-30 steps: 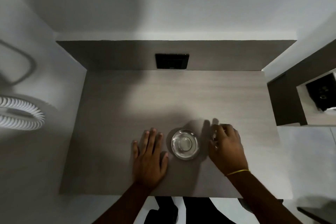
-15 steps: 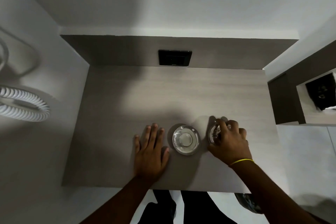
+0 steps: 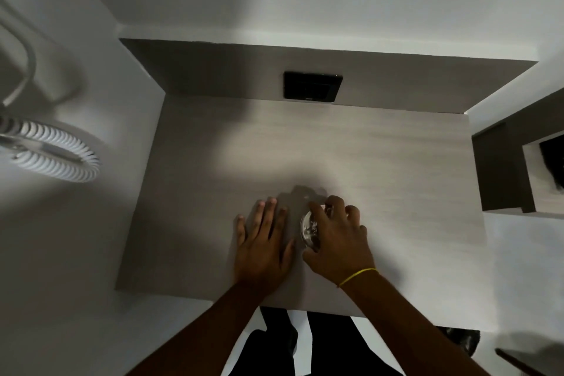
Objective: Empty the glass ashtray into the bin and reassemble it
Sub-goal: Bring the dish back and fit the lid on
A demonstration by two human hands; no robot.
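A clear round glass ashtray (image 3: 307, 227) stands near the front edge of the grey wooden table (image 3: 381, 162). My right hand (image 3: 337, 236) covers most of it from above, fingers curled around a glass piece held over the ashtray; only the left rim shows. Whether the held piece rests on the base I cannot tell. My left hand (image 3: 262, 246) lies flat on the table just left of the ashtray, fingers spread, holding nothing. The bin is not in view.
A black socket plate (image 3: 312, 86) sits in the back panel of the table. A white coiled hose (image 3: 52, 152) hangs on the wall at the left. A dark shelf unit (image 3: 500, 168) stands to the right. My legs (image 3: 305, 342) show below the table edge.
My right hand has carried the second glass piece leftwards from beside the ashtray to over it. The left hand has stayed flat. The view has shifted.
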